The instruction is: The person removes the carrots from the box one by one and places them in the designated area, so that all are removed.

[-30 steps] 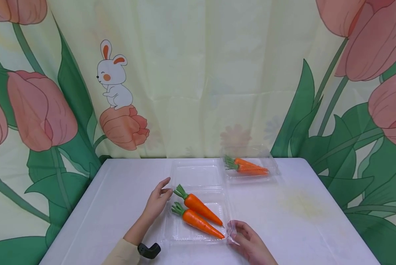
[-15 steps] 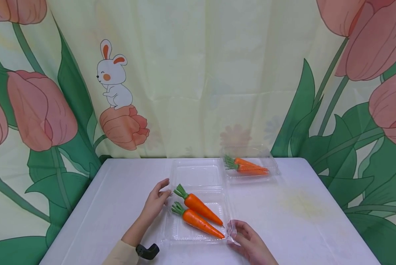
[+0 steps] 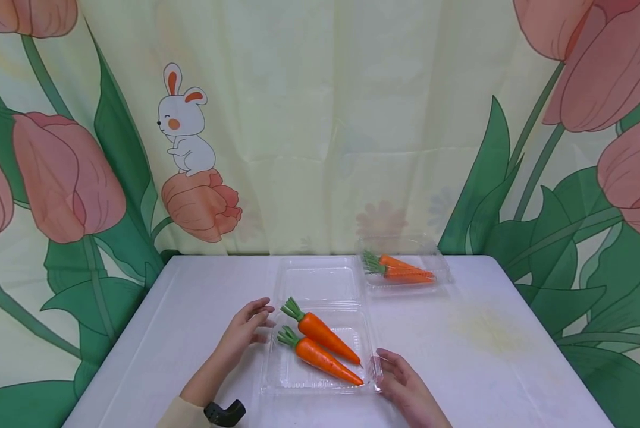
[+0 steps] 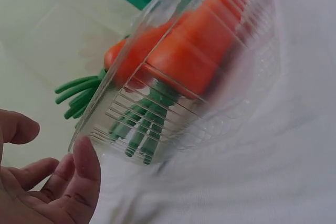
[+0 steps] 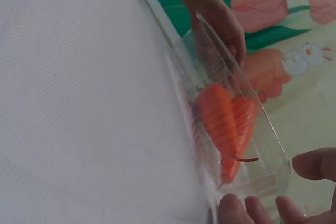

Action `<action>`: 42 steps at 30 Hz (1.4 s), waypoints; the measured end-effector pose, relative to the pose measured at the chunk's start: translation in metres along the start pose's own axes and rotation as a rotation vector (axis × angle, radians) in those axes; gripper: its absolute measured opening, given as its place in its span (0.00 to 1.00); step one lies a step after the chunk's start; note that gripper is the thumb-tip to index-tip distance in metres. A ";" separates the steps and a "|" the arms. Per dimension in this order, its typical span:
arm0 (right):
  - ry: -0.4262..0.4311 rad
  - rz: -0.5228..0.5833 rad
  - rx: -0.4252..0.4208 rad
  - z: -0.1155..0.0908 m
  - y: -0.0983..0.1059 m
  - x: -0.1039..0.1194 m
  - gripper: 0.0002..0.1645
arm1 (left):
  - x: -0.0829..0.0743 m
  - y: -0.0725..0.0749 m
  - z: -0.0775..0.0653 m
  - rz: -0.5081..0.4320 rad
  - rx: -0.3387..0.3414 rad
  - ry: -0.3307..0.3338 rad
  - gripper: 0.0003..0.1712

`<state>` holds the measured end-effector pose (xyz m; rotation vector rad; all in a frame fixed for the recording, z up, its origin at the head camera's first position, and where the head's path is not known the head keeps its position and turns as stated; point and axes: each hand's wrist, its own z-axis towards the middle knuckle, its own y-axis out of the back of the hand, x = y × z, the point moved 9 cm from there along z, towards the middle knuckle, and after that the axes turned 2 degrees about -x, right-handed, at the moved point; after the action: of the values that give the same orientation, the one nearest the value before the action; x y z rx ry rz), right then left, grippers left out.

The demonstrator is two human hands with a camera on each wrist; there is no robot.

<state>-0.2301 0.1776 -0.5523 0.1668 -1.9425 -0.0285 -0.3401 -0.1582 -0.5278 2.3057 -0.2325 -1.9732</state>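
An open clear plastic clamshell box (image 3: 320, 383) lies on the table, its lid (image 3: 320, 282) folded back toward the far edge. Two orange carrots with green tops rest side by side in its base, the upper carrot (image 3: 328, 339) and the lower carrot (image 3: 325, 361). My left hand (image 3: 242, 330) is beside the box's left side, fingers loosely bent and holding nothing. In the left wrist view, fingertips (image 4: 86, 158) are close to the rim; contact is unclear. My right hand (image 3: 405, 383) is at the near right corner, thumb (image 5: 315, 164) and fingers apart around the rim without a pinch.
A second clear box (image 3: 443, 276) with carrots (image 3: 405, 270) inside stands at the back right of the white-covered table (image 3: 459, 356). Behind the table hangs a curtain (image 3: 298, 119) printed with tulips and a rabbit.
My left hand has drawn slightly back to the left and toward me, away from the box. My right hand's fingers have loosened at the corner. Box and carrots stay in place.
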 end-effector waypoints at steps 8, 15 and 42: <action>0.062 0.064 -0.161 -0.002 0.020 0.016 0.31 | 0.001 0.006 -0.015 -0.023 0.029 0.059 0.26; 0.085 0.063 -0.213 0.001 0.031 0.040 0.29 | 0.005 0.007 -0.022 -0.016 0.057 0.126 0.25; 0.125 0.018 0.141 0.028 -0.057 0.092 0.33 | 0.008 -0.011 -0.062 0.046 0.276 0.201 0.46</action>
<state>-0.2833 0.1071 -0.4831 0.2388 -1.8216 0.1286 -0.2771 -0.1505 -0.5274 2.6166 -0.5664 -1.7677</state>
